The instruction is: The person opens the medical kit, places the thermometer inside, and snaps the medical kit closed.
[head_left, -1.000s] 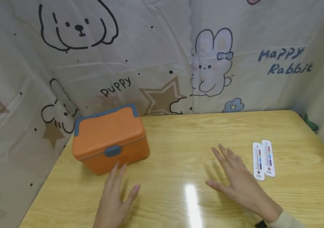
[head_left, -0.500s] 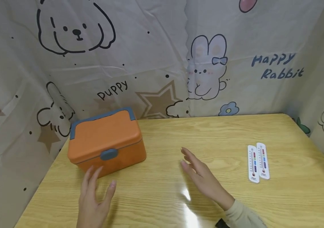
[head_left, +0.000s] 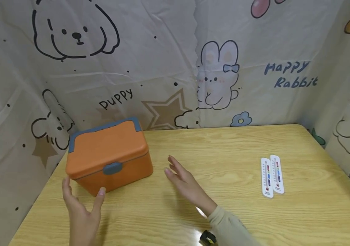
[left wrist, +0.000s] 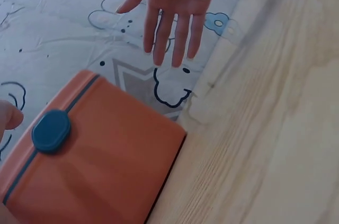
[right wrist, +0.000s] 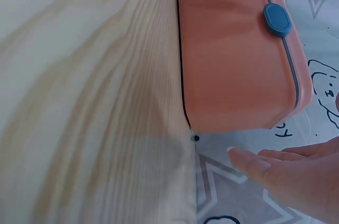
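An orange box [head_left: 110,147] with a blue-grey handle and a blue-grey front latch [head_left: 112,168] stands closed at the table's left. At its near left corner is my left hand [head_left: 82,212], thumb and fingers spread apart; whether a fingertip touches the box cannot be told. My right hand [head_left: 188,184] hovers over the table to the right of the box, fingers extended and apart from it. In the left wrist view the right hand [left wrist: 183,1] shows its open palm beyond the box [left wrist: 116,150]. The right wrist view has that hand [right wrist: 296,176] beside the box's end [right wrist: 238,60].
Two white thermometers [head_left: 267,177] lie side by side on the right part of the wooden table [head_left: 224,147]. A cloth printed with cartoon animals [head_left: 168,61] hangs behind and along both sides. A small black object [head_left: 207,237] shows by the right sleeve.
Both hands have moved left toward the box, the right one farther and turning its palm inward. The left hand has reached the box's left corner. The view has shifted slightly; box and thermometers stay put.
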Demonstrator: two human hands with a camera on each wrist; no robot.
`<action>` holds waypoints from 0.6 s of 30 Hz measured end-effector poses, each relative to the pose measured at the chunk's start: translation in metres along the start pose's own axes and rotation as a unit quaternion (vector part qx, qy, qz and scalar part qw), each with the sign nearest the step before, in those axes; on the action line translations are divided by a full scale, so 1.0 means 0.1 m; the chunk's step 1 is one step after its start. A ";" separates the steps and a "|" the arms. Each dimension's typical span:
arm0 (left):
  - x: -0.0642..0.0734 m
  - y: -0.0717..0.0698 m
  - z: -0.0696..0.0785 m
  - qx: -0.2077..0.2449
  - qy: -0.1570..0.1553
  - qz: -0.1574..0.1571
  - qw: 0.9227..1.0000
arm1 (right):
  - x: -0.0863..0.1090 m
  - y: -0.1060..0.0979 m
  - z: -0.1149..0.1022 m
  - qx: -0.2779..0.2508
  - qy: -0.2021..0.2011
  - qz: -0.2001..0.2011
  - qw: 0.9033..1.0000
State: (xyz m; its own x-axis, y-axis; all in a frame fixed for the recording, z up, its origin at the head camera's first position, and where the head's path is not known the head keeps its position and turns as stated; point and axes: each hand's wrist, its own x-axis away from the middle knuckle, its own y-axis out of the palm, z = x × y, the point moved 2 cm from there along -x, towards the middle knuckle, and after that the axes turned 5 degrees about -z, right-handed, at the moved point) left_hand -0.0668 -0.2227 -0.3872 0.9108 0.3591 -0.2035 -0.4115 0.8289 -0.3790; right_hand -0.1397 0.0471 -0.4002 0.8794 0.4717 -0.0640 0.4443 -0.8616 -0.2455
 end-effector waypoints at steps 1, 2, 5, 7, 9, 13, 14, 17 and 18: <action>-0.03 -0.02 -0.01 0.011 -0.011 -0.005 1.000 | -0.03 0.04 0.00 -0.003 0.002 -0.005 1.000; -0.05 -0.03 -0.03 0.024 -0.017 -0.008 1.000 | -0.05 0.07 -0.01 -0.003 0.003 -0.010 1.000; -0.12 -0.05 -0.06 0.068 -0.025 -0.022 0.997 | -0.12 0.16 -0.03 -0.007 0.007 -0.021 1.000; -0.15 -0.06 -0.06 0.096 -0.028 -0.027 0.995 | -0.15 0.20 -0.03 -0.010 0.008 -0.025 1.000; -0.17 -0.06 -0.06 0.116 -0.032 -0.033 0.992 | -0.18 0.23 -0.03 -0.010 0.007 -0.026 1.000; -0.19 -0.06 -0.06 0.130 -0.032 -0.043 0.990 | -0.22 0.28 0.00 -0.001 0.001 -0.022 1.000; -0.19 -0.06 -0.06 0.131 -0.028 -0.046 0.990 | -0.23 0.29 0.01 0.001 -0.001 -0.021 1.000; -0.20 -0.07 -0.08 0.130 -0.017 -0.049 0.990 | -0.27 0.33 0.03 0.003 -0.006 -0.023 1.000; -0.20 -0.07 -0.09 0.131 -0.016 -0.051 0.990 | -0.28 0.35 0.03 0.001 -0.006 -0.026 1.000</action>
State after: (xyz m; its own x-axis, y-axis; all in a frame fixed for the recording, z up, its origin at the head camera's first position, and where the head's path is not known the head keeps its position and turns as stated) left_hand -0.0826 -0.2399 -0.3886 0.9496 0.2777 -0.1456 -0.2985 0.9429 -0.1478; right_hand -0.1495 0.0045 -0.4099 0.8534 0.5175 -0.0631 0.4885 -0.8360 -0.2500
